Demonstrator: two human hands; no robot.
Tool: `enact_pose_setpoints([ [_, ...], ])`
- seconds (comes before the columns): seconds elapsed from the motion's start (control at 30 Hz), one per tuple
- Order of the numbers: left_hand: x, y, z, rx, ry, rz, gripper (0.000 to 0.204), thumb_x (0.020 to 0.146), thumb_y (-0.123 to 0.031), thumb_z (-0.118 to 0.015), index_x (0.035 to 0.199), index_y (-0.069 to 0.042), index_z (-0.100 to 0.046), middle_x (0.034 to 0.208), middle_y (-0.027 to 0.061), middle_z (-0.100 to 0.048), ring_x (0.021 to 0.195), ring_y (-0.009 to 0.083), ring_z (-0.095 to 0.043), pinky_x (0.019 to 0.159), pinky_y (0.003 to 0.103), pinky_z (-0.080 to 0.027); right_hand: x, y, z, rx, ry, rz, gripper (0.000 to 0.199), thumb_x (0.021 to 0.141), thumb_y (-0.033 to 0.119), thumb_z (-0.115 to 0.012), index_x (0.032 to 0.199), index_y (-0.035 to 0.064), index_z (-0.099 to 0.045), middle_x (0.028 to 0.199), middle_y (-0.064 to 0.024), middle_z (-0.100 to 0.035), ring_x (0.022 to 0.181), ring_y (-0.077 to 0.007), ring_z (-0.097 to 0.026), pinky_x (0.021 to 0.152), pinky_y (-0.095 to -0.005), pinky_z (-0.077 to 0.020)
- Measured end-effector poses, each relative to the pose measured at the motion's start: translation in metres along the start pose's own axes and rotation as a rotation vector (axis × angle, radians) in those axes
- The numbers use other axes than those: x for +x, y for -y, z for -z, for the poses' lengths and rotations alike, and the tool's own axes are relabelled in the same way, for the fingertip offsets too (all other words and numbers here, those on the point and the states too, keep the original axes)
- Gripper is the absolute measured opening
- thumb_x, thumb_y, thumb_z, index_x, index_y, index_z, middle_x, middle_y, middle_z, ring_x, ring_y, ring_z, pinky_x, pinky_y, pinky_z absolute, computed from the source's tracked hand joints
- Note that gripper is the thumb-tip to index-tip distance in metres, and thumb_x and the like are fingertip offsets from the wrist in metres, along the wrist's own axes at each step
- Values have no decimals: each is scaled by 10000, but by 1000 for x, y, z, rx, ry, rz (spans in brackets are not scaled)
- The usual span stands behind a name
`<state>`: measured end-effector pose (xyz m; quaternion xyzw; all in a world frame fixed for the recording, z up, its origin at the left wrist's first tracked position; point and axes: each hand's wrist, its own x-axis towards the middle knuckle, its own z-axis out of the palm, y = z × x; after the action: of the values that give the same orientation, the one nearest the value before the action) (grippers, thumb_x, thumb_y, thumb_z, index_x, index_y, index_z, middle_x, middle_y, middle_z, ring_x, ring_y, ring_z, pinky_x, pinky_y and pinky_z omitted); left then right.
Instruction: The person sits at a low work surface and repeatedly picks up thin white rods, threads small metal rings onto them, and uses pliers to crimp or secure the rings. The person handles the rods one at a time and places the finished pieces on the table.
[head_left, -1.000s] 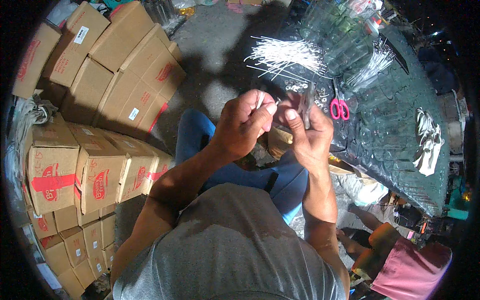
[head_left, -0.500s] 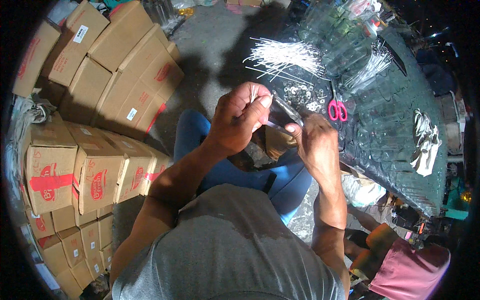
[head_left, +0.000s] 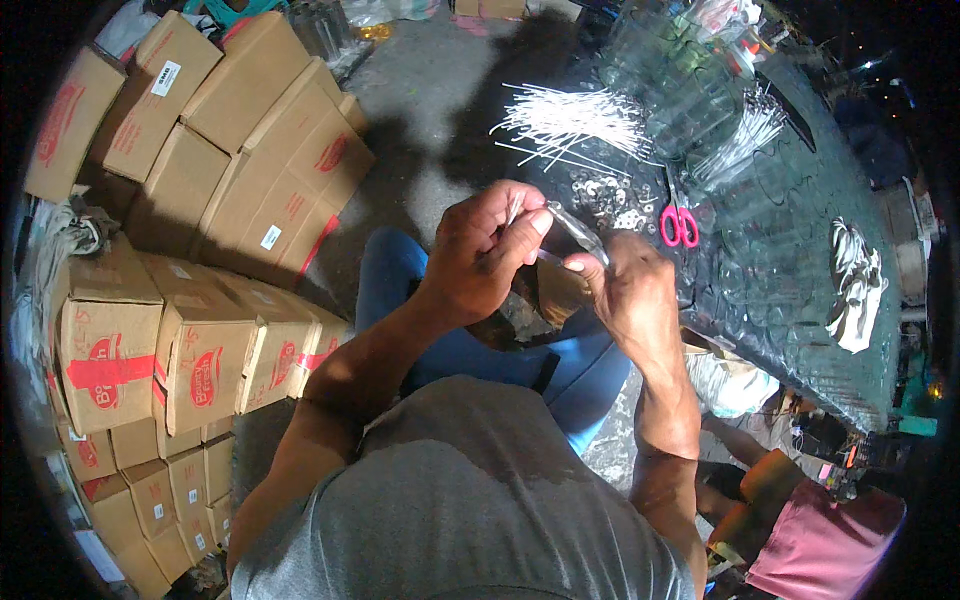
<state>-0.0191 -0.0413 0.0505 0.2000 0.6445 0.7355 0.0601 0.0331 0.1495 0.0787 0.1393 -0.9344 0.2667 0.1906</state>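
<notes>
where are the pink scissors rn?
Head view, right of centre: the scissors lie on the dark table, just beyond the right hand, beside the white sticks.

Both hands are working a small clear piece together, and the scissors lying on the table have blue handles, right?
Not quite: the head view shows the scissors on the table have pink handles. The left hand and right hand do hold the small clear piece together.
</notes>
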Motion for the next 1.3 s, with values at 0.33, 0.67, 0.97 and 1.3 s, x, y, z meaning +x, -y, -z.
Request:
enact_pose_setpoints([
  [0.33,2,-6,1,5,-3,-53,86,995,-93,-567,1010,-10,-583,725,16,-583,658,63,-533,614,252,-452,-1,2,-6,30,6,-44,523,818,420,-790,761,-8,-496,625,-192,-540,587,-421,-590,535,-478,-459],
  [0.67,13,-3,14,260,123,-105,136,1017,-120,-525,1061,-17,-601,740,14,-570,660,92,-525,610,263,-436,1,-12,0,28,-57,-254,443,876,320,-777,909,-4,-477,652,-203,-566,607,-432,-641,528,-446,-479],
  [0.97,52,7,47,920,0,-412,201,1022,-174,-526,1082,-16,-635,843,177,-675,732,330,-655,666,440,-511,15,-36,43,-149,-124,-396,287,927,165,-688,1025,-30,-502,767,-250,-627,741,-456,-646,657,-493,-489],
  [1.3,111,17,25,952,-48,-521,125,994,-107,-539,1082,-28,-578,927,242,-651,857,425,-642,756,499,-496,-11,-41,38,-32,30,-411,165,826,23,-689,961,-38,-616,883,-300,-630,846,-484,-623,730,-500,-475],
])
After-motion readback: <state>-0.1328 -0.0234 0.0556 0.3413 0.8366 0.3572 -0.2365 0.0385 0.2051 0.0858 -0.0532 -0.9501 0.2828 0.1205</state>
